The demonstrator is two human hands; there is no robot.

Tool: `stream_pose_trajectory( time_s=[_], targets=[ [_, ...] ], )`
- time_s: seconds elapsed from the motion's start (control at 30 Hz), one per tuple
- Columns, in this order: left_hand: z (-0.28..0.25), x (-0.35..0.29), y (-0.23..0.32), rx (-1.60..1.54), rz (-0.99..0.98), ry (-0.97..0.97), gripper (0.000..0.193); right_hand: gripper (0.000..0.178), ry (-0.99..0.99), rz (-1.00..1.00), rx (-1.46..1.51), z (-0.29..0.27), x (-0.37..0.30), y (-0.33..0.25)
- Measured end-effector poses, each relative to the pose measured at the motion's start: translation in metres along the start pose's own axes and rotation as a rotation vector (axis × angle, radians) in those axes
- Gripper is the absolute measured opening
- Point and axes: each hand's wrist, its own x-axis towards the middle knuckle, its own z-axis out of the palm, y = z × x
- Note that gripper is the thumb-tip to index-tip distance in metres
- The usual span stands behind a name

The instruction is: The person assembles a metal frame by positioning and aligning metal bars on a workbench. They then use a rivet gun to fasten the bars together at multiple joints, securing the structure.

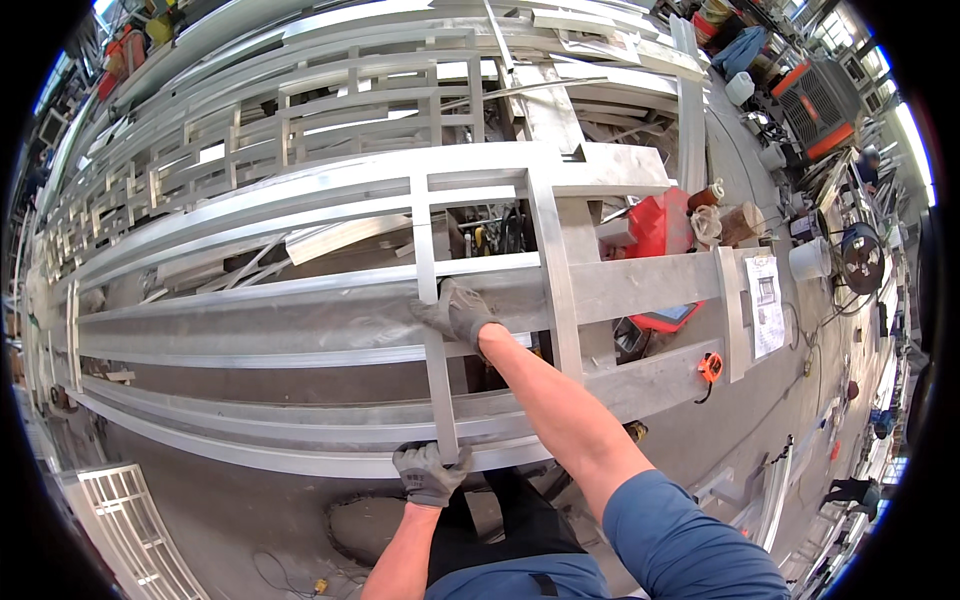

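Note:
A long silvery metal frame lies across supports in front of me. One narrow crossbar runs from its far rail to the near rail. My left hand, in a grey work glove, is closed around the crossbar's near end, where it meets the near rail. Farther along the same bar, my right hand in a matching glove grips it, with fingers over its left side. A second, wider crossbar stands to the right of my right hand. The undersides of both grips are hidden.
An orange tape measure and a drawing sheet lie on supports at the right. A red case sits beyond the frame. Stacked metal lattice frames fill the far side. A white slatted panel lies at lower left.

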Motion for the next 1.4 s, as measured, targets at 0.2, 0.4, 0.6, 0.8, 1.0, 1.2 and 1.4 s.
stream_pose_trajectory(
  time_s=[0.2, 0.4, 0.6, 0.8, 1.0, 1.2, 1.4],
  targets=[
    [0.001, 0.002, 0.001, -0.011, -0.001, -0.018, 0.040, 0.058, 0.064, -0.064, -0.037, 0.003, 0.001, 0.009],
    [0.002, -0.002, 0.002, 0.024, -0.030, -0.030, 0.037, 0.068, 0.026, -0.022, -0.043, -0.006, -0.001, 0.003],
    [0.001, 0.004, 0.001, -0.011, 0.036, -0.048, 0.035, 0.079, 0.051, -0.106, -0.287, -0.014, -0.012, 0.027],
    [0.000, -0.001, -0.006, -0.019, -0.010, -0.112, 0.043, 0.026, 0.406, -0.273, 0.400, 0.001, -0.169, 0.066],
    [0.002, -0.004, -0.016, 0.011, 0.055, -0.183, 0.060, 0.021, 0.402, -0.269, 0.155, 0.093, -0.244, 0.113],
    [0.010, -0.003, -0.023, 0.013, 0.123, -0.137, 0.071, 0.024, 0.417, -0.153, -0.248, 0.139, -0.217, 0.121],
    [-0.001, -0.001, -0.027, -0.039, 0.140, -0.232, 0.065, 0.020, 0.498, -0.063, -0.171, 0.147, -0.210, 0.123]
  ],
)
